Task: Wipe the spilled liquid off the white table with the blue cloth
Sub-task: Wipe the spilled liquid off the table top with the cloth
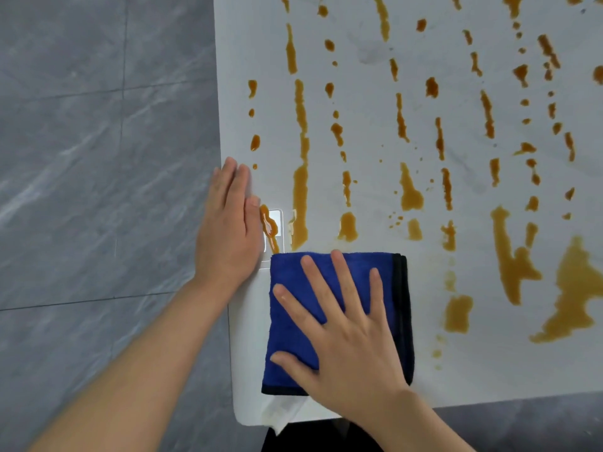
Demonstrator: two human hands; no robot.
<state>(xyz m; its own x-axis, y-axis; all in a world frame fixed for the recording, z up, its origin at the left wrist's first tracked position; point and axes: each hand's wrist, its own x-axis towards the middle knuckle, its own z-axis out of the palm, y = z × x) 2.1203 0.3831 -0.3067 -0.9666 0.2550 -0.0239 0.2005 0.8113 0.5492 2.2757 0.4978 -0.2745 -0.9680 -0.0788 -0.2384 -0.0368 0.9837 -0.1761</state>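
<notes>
- The white, faintly marbled table (456,370) filled the upper right of the head view, with its near-left corner at about 7 o'clock.
- A folded, square blue microfibre cloth with a black stitched edge (293,321) lay flat on the table near that corner, just in from the left and near edges.
- The right hand (342,331) lay palm down on the cloth, fingers spread wide and pointing toward 11 o'clock; it pressed on the cloth rather than gripping it.
- The left hand (228,230) rested flat on the left edge of the table, at 10 o'clock from the cloth, fingers straight and close together, pointing to 12 o'clock and holding nothing.
- Amber-brown spilled liquid (300,197) lay in broken streaks running from 12 to 6 o'clock across most of the table surface.
- One long streak ended just beyond the cloth's far edge; a thinner trickle ran beside the left hand and reached the cloth's far-left corner.
- A broad pool of the same liquid (574,288) lay at 3 o'clock from the cloth, well apart from it.
- The strip of table under and just behind the cloth looked clean.
- A small clear, glossy rectangle (275,223) lay flat on the table between the left hand and the long streak.
- Grey marbled floor tiles (98,158) filled the left of the view.
- A bit of white fabric (280,415) hung past the table's near edge, at 6 o'clock from the cloth.
</notes>
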